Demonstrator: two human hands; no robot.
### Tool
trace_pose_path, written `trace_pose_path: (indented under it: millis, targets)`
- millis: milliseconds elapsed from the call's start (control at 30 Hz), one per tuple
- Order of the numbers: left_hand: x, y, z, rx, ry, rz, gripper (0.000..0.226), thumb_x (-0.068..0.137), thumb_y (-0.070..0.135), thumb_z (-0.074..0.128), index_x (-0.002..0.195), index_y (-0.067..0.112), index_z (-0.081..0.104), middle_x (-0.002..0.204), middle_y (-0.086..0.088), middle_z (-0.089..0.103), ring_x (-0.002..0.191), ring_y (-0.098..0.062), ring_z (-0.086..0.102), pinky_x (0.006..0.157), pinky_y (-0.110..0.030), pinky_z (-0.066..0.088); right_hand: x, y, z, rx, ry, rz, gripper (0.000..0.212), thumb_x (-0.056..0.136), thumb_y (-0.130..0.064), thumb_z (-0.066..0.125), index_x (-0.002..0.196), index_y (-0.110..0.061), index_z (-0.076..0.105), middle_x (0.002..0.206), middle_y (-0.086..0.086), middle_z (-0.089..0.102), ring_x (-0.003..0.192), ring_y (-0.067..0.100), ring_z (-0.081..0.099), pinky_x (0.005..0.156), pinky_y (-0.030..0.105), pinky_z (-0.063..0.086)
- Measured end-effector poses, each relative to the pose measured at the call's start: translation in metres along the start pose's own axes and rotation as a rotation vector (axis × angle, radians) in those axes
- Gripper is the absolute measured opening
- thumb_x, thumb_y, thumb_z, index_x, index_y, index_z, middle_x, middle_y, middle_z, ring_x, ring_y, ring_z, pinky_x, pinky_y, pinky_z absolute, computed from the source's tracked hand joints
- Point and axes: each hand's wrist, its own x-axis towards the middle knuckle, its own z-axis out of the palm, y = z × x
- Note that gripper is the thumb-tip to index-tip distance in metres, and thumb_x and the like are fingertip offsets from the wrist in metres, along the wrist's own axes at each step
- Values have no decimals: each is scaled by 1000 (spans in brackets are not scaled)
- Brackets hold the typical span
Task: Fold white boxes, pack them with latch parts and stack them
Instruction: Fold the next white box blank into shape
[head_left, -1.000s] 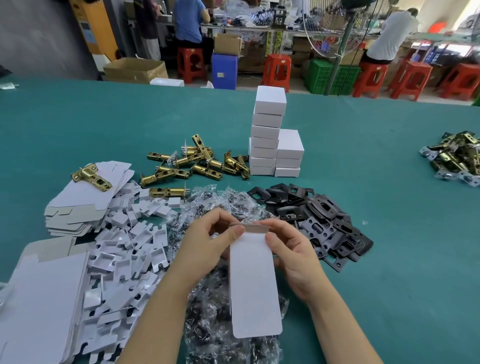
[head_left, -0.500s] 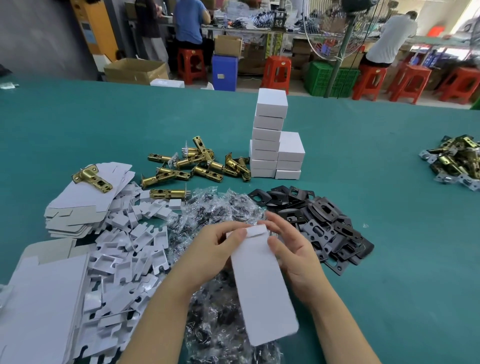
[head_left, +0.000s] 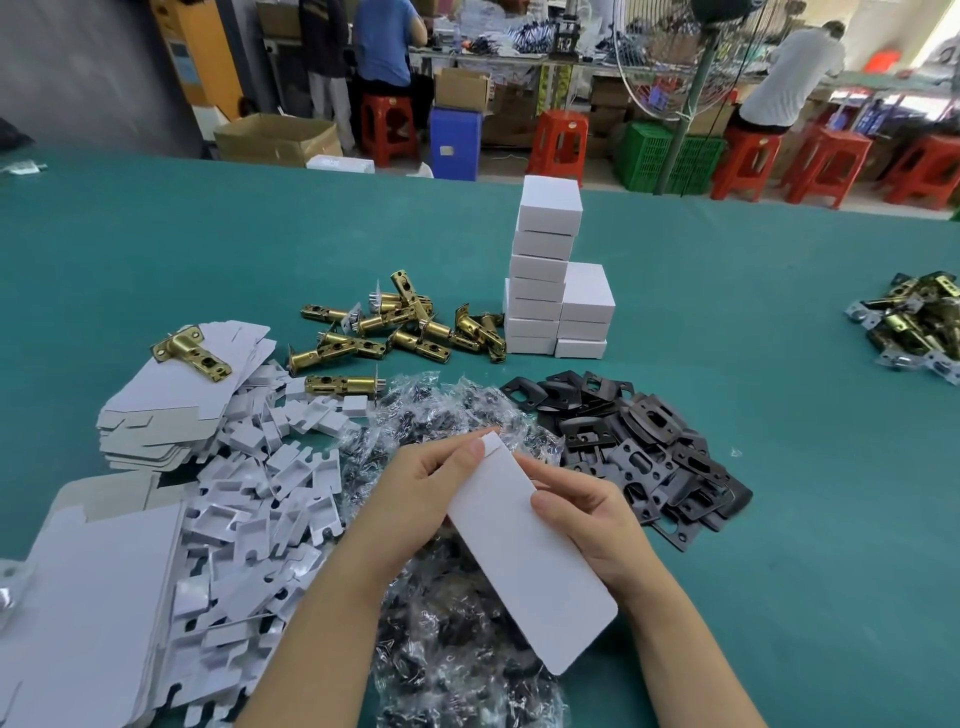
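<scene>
- Both hands are on a flat white box blank (head_left: 524, 551): left hand (head_left: 431, 483) pinches its top edge, right hand (head_left: 582, 506) grips the side.
- It's not folded up yet, I think, and nothing's packed in it.
- Beyond the fingers: finished box stack (head_left: 550, 291), about ten done.
- Loads of brass latches (head_left: 400, 327) and black plates (head_left: 649, 447) left.

Both hands, left (head_left: 426, 488) and right (head_left: 576, 514), meet mid-frame, fingers curled, thumbs pinching.
</scene>
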Motion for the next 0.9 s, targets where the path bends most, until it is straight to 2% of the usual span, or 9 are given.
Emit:
trace_pose_path:
  millis: [100,233,367,500,700,833,900]
  targets:
    - [1,-2,-2,-6,13,-35,24,103,47,53,114,47,74,99,7,77,80,-5,67,66,-19,49,0,0,-1,-3,10,6,34,84,-17,69,114,-31,79,114,10,76,87,21,73,67,32,59]
    - [0,-2,-3,-4,-19,-27,29,96,56,53,118,50,71,110,13,76,93,-4,70,79,-23,49,-2,1,-1,-8,-13,14,34,86,-16,68,115,-30,79,115,8,77,87,21,74,66,31,59]
    - [-1,-1,-5,13,-57,-35,26,104,46,51,122,51,68,119,17,73,102,-6,68,87,-27,50,-2,1,-1,-20,-7,29,33,85,-18,69,113,-30,79,113,9,77,85,20,74,66,31,59]
    - [0,0,-8,57,-82,-67,29,106,41,47,121,56,66,119,24,70,98,-1,66,85,-25,48,-1,1,-2,-20,-6,43,33,85,-18,69,114,-28,79,112,9,77,84,21,75,65,30,59]
    - [3,-2,-12,70,-119,-106,39,107,30,41,123,56,66,120,17,71,113,-21,62,102,-33,46,0,0,-4,-49,-12,48,34,85,-19,69,115,-29,79,112,11,77,84,22,74,65,31,58]
    - [4,-4,-12,95,-127,-102,37,107,34,41,123,58,65,122,15,70,116,-25,60,107,-38,43,0,-2,-3,-53,-9,47,33,84,-19,68,112,-32,80,108,7,78,81,19,74,63,29,58]
    - [4,-4,-12,110,-134,-95,36,107,37,40,123,60,63,122,18,69,116,-22,60,106,-37,45,0,-2,-3,-56,-14,47,33,85,-19,67,112,-33,80,106,6,78,80,18,75,62,28,58]
